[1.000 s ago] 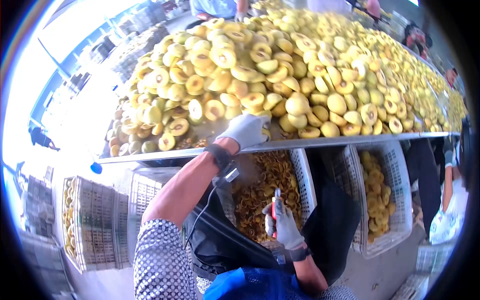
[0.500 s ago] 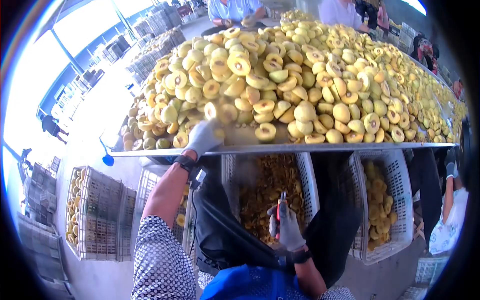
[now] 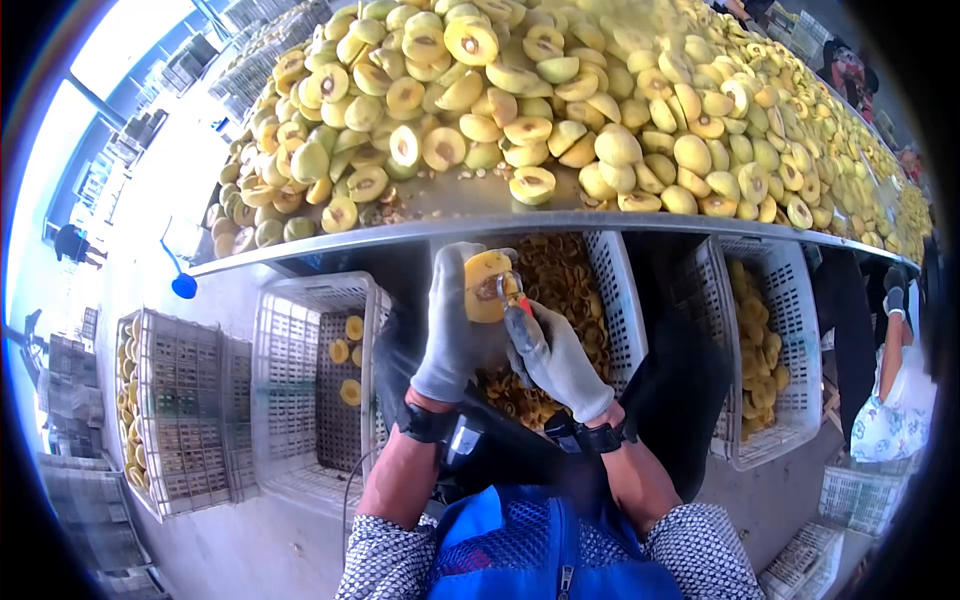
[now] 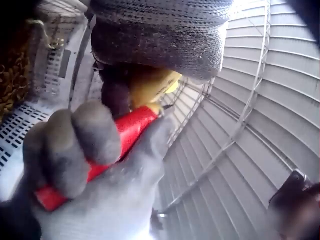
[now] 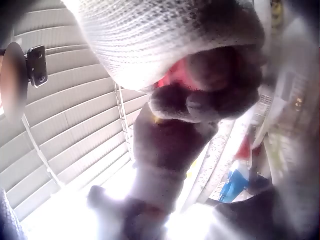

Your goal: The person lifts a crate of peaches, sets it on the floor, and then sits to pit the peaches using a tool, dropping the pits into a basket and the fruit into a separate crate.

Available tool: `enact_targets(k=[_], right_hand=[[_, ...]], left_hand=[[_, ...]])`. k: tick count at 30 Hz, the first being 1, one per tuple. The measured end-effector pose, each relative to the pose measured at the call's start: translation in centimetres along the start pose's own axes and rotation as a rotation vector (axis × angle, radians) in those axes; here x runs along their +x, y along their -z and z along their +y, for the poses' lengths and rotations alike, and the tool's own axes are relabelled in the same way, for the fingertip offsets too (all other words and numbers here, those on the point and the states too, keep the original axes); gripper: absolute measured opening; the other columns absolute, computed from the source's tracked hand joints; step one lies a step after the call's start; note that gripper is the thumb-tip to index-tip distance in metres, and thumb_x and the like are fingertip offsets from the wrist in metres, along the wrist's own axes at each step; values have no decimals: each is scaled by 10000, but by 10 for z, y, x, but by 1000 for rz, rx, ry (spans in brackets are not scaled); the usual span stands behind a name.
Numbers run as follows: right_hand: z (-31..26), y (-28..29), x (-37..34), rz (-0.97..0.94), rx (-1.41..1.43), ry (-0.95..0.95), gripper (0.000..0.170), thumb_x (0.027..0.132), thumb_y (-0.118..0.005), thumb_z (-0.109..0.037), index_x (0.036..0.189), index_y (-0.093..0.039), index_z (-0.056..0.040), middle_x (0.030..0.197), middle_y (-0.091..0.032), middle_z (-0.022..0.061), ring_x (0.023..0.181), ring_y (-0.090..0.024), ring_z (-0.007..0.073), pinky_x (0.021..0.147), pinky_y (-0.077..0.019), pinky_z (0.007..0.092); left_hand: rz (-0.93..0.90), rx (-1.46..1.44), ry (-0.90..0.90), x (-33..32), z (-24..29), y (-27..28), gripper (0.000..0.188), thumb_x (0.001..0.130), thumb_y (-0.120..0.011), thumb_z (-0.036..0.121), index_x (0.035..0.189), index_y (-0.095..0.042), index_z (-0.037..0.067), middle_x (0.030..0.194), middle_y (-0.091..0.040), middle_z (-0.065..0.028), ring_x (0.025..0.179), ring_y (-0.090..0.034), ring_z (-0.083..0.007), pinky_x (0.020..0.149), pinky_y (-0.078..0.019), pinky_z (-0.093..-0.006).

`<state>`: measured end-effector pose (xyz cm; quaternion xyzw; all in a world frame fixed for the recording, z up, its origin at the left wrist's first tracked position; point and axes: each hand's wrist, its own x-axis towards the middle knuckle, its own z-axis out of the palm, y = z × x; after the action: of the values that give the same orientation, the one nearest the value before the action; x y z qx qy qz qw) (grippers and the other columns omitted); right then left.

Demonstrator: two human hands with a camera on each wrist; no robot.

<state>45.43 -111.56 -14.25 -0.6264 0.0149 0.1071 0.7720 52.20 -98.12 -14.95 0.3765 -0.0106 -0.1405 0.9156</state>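
Observation:
In a white glove, my left hand (image 3: 447,335) holds a halved yellow peach (image 3: 479,308) with its cut face towards my right. My right hand (image 3: 562,362), gloved too, grips a pitting tool with a red handle (image 4: 131,131); its metal loop (image 3: 508,286) is right at the brown centre of the peach half. Both hands are together over a crate (image 3: 625,300) of brownish scraps, just below the table edge. In the left wrist view the peach is mostly hidden by the glove above it. The right wrist view shows only a bit of the red handle between the fingers.
A large pile of halved peaches (image 3: 575,90) covers the metal-edged table (image 3: 340,243) in front. A crate (image 3: 285,390) with several peach halves stands at left, another (image 3: 800,350) at right. Stacked crates (image 3: 185,400) stand farther left. A person's arm (image 3: 893,350) shows at far right.
My left hand has come back from the pile, over the table edge, with a peach half. My right hand has risen with the pitting tool to meet it. The head view has tilted down.

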Motion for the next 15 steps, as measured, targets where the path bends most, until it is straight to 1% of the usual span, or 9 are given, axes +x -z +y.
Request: enact_targets(k=[1,2,4,5,6,9,11,13,15], right_hand=[[1,0,-1,16,-49,-4,327,1069,-474,-362,996,-564,-56,645,-520,-20,479,-452,63,433,-367,226],[2,1,-2,28,-97,6,337,1068,-470,-366,998,-572,-53,646,-526,-19,487,-470,67,441,-372,229],[16,5,-2,97,-180,66,389,1041,-529,-384,994,-603,-5,663,-585,33,553,-550,93,499,-433,260],[23,6,-3,131,-219,95,417,1027,-558,-393,991,-618,18,672,-615,59,585,-589,107,528,-463,276],[25,6,-4,135,-247,94,413,1030,-554,-381,993,-617,26,683,-624,86,591,-602,142,541,-472,293],[31,7,-4,158,-325,87,400,1037,-540,-348,997,-615,42,723,-648,154,618,-633,236,582,-494,334],[36,9,-3,195,-373,72,387,1040,-531,-330,995,-615,46,757,-659,182,648,-643,285,611,-498,349],[40,10,-2,175,-308,59,377,1046,-513,-313,994,-616,46,778,-663,186,672,-640,295,631,-493,349],[41,10,-4,159,-286,51,372,1052,-495,-298,992,-616,48,795,-666,188,695,-640,295,648,-487,347]], left_hand=[[17,49,-2,-3,-4,-4,427,1054,-450,456,1180,-496,52,1156,-618,-145,954,-599,-210,818,-539,-379],[31,537,-228,0,-15,12,475,1054,-436,474,1244,-515,46,1181,-630,-156,987,-622,-219,868,-537,-365],[46,657,-278,-4,-14,1,495,1059,-432,460,1315,-528,47,1208,-642,-163,1026,-645,-219,922,-533,-343],[54,290,-97,-10,-14,-8,462,1063,-442,428,1322,-522,54,1208,-642,-159,1032,-644,-209,927,-531,-335],[43,343,-116,-9,-16,-6,431,1065,-457,375,1314,-535,32,1224,-638,-150,1055,-639,-197,938,-524,-323],[99,308,-158,-9,-21,-12,345,1043,-541,263,1258,-583,-4,1145,-659,-112,964,-626,-147,845,-530,-291],[103,286,-146,-11,-24,-16,324,1040,-550,252,1227,-601,-8,1145,-661,-100,973,-620,-131,866,-517,-278],[98,258,-150,-9,-30,-13,307,1036,-560,237,1218,-606,-6,1130,-664,-90,974,-616,-126,866,-511,-271],[121,311,-141,-7,-34,-11,280,1032,-571,222,1189,-620,-5,1101,-668,-76,964,-611,-112,861,-502,-259]])
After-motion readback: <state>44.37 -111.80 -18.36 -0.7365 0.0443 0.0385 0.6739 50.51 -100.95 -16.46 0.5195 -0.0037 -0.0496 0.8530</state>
